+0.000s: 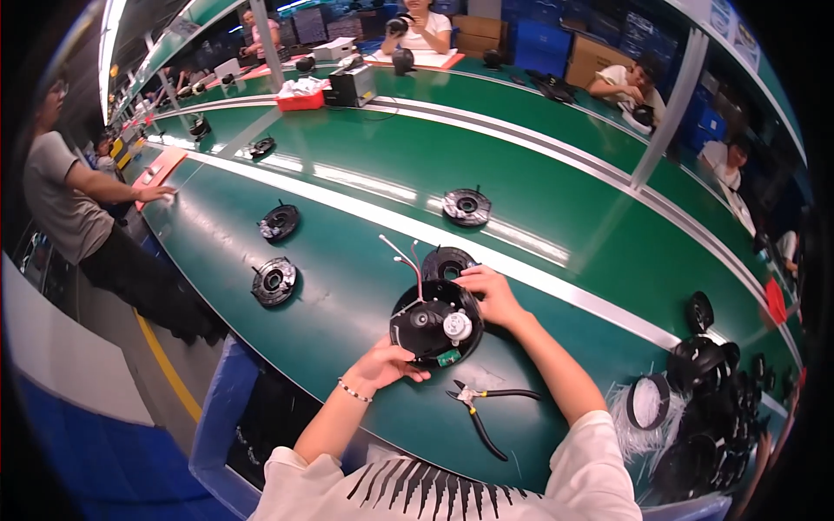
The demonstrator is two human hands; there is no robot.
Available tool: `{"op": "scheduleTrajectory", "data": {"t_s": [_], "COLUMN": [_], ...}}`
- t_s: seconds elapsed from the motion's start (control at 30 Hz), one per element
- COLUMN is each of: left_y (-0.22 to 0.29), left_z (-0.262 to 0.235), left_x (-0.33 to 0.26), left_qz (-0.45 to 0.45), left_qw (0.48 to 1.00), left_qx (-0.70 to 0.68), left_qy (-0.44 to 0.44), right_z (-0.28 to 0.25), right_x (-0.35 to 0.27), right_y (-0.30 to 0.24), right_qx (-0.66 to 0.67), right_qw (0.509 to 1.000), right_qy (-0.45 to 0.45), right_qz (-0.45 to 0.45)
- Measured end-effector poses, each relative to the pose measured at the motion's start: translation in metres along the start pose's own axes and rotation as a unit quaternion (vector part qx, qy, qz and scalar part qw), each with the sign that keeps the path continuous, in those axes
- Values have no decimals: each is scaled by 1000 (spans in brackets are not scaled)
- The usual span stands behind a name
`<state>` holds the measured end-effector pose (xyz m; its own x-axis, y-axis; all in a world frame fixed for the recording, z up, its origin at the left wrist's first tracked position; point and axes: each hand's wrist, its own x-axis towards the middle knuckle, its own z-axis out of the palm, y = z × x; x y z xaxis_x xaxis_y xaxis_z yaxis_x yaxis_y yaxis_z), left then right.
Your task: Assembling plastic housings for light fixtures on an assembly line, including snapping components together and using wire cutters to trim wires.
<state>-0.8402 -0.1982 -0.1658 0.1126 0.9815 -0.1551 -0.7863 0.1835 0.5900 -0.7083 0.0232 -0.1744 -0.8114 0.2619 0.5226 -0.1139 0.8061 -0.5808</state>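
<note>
A black round housing [411,333] is tilted toward me above the near edge of the green table. It has a white motor-like cylinder [457,326], a small green circuit board [448,358] and thin red and white wires [419,276] that stick up. My left hand [387,363] grips its near left rim, thumb on top. My right hand [492,297] closes on its far right side; some fingertips are hidden. Just behind lies a black ring-shaped part [447,259], partly covered by the housing. Diagonal cutters [470,395] with black and yellow handles lie open to the right of my left hand.
More black ring-shaped parts [275,281] lie on the table [347,252] at left and beyond. A pile of black parts [704,382] and white strands [638,425] stand at right. A blue bin [221,417] is below the edge. One person [78,191] stands at left; others sit opposite.
</note>
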Motion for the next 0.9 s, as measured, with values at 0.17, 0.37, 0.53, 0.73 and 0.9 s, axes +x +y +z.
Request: {"op": "scheduleTrajectory", "data": {"t_s": [0.17,0.37,0.53,0.73,0.9], "left_y": [1,-4,1,-8,-6], "left_z": [-2,-5,0,3,4], "left_x": [-7,-4,-10,-1,-4], "left_qz": [-13,-59,-94,-98,-74], "left_qw": [996,990,989,993,994], "left_qx": [-78,-101,-83,-51,-70], "left_qy": [-52,-73,-75,-49,-39], "right_z": [-18,5,46,66,35], "right_x": [31,76,106,126,123], "right_y": [50,108,83,61,15], "right_qx": [-5,-286,-161,230,281], "right_qw": [970,926,972,956,934], "right_qy": [212,66,-18,-59,76], "right_qz": [119,237,171,173,206]}}
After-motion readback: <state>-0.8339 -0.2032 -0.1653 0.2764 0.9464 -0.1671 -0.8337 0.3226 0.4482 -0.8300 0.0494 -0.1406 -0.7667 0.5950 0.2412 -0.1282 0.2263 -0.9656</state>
